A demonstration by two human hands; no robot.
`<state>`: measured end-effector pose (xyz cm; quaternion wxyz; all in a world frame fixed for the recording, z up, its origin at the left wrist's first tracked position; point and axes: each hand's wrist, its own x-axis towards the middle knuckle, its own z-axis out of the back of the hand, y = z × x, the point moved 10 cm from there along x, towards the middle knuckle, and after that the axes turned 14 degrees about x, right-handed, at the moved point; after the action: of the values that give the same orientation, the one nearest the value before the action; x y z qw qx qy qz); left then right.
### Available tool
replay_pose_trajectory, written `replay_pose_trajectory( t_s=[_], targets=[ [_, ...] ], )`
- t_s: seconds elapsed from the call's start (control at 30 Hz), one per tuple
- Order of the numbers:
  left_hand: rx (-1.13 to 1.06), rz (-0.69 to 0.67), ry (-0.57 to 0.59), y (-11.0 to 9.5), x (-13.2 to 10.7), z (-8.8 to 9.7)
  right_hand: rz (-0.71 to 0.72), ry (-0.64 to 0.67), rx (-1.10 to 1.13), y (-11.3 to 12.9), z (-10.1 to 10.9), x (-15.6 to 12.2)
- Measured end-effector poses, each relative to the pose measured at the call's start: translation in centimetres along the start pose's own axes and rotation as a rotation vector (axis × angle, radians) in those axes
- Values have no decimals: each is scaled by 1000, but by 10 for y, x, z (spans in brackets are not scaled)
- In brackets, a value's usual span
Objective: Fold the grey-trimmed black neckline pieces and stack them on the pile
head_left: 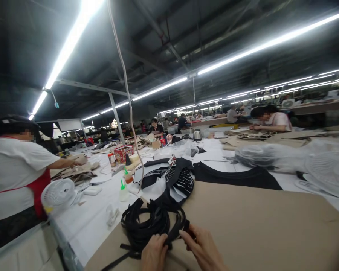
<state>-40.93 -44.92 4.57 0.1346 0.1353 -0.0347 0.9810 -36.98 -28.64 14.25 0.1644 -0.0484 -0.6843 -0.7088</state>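
Here, near you, strips (142, 230) lie on the sheet (248, 222); beyond them, left, a bottle (123, 194); farther left, a fan (58, 192); far right, a second fan (329, 171).

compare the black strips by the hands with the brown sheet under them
The black strips are narrow; the brown sheet is broad. The strips are heaped in loops, while the sheet lies mostly flat. The strips are dark, the sheet paler. Both are mostly one plain colour.
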Motion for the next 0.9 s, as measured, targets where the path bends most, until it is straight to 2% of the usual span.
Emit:
replay_pose_trajectory(
  t_s=[0.1,0.2,0.27,0.3,0.37,0.43,0.5,0.6,0.67,0.7,0.73,0.8,0.9],
  targets=[
    [48,29,-26,7,10,3,44,-128,-70,27,44,-20],
    [97,57,-39,16,14,13,37,-355,-116,50,112,-48],
    [117,83,-43,24,14,20,25,-455,-107,62,152,-67],
    [120,93,-43,26,15,24,14,-504,-78,65,169,-76],
    [115,109,-50,26,17,39,-12,-549,-17,69,188,-91],
    [97,124,-77,14,19,62,-26,-524,-3,71,188,-97],
    [57,105,-119,-16,18,93,-25,-443,-54,74,170,-97],
    [-102,-94,-109,-99,4,131,-18,-279,-123,85,129,-99],
    [-560,-306,17,-162,-14,148,11,-183,-82,100,108,-104],
    [-726,-359,86,-185,-23,155,33,-149,-60,109,102,-107],
    [-845,-396,154,-203,-30,160,60,-140,-22,119,102,-111],
    [-949,-406,298,-222,-40,162,63,-163,28,132,114,-122],
    [-908,-321,363,-217,-47,162,9,-346,80,135,154,-154]
  ],
)
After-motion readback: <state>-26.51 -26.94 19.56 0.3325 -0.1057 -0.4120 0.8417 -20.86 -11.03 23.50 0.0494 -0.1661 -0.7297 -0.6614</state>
